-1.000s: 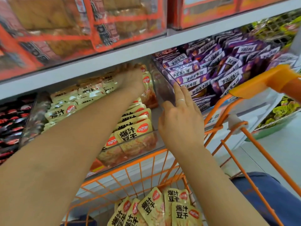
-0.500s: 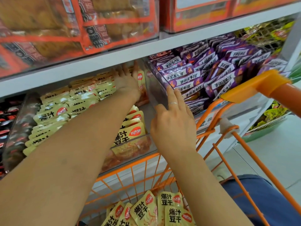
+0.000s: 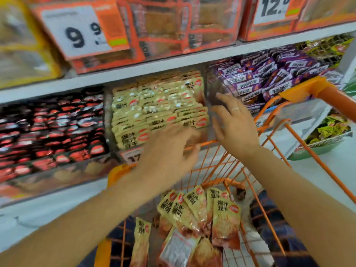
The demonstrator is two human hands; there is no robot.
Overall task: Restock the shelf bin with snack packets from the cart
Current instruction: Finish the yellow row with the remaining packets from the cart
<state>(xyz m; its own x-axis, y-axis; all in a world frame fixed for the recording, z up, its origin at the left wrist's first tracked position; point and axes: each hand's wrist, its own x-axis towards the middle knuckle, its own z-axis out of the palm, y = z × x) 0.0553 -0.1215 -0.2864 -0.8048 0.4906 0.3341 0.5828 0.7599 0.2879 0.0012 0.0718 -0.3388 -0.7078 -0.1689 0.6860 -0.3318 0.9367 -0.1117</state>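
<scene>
Left hand (image 3: 169,151): blurred, fingers spread, holding nothing
Right hand (image 3: 234,126): open, empty, beside the bin (image 3: 159,110)
Price tags: "9.9" (image 3: 77,33), "12.8" (image 3: 273,8)

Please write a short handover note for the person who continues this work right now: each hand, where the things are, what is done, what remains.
Left hand: blurred, fingers spread, empty, in front of the yellow packet bin.
Right hand: open, empty, at the bin's right wall.
Done: the bin looks nearly full.
Left: several yellow packets lie in the orange cart; move them into the bin.
</scene>
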